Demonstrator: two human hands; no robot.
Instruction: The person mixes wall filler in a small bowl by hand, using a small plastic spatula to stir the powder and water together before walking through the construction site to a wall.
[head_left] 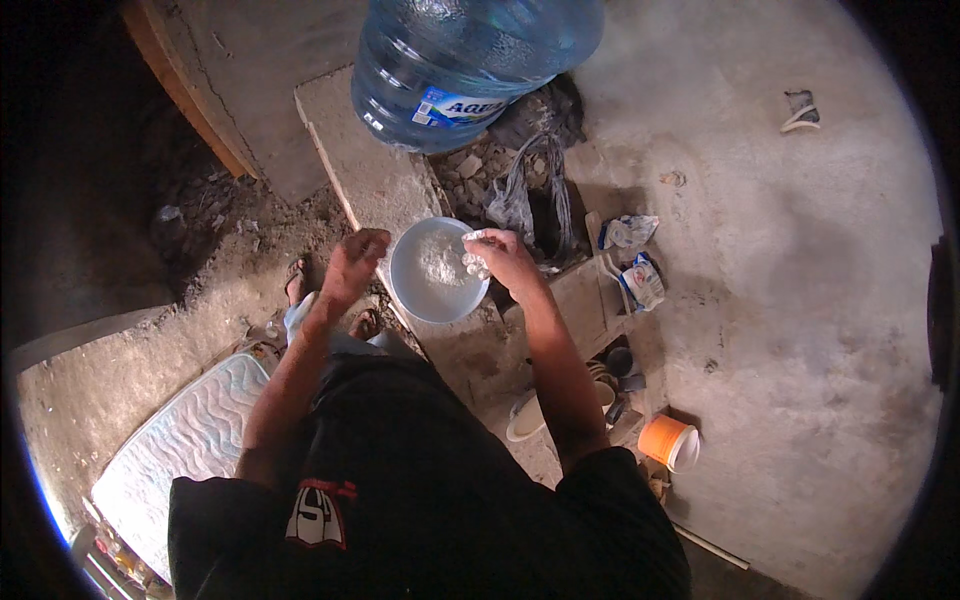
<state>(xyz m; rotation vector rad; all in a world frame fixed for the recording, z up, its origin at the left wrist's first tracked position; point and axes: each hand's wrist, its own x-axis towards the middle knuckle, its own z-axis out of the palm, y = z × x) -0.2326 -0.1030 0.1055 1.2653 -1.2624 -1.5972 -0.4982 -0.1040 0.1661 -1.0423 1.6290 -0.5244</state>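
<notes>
Left hand (357, 262): fingers curled, grip unclear to me, just left of the bowl (404, 290)
Right hand (505, 258): over its rim, fingertips whitened; I can't tell if gripping
Bowl: between my hands, white powder (438, 258) inside
Jug (385, 88): beyond both hands, blue lettered label (462, 108)

The bottle (480, 50) is showing glossy, see-through plastic. The bowl (402, 280) is presenting a smooth finish, apparently plastic; its white contents (440, 258) are looking rough and lumpy. The desk (372, 172) is reading as rough, dusty masonry. The bag (512, 205) is displaying thin, crinkled plastic, and the bucket (660, 438) smooth plastic. The mattress (185, 450) is exhibiting quilted cloth, the shirt (430, 490) matt cloth.
</notes>
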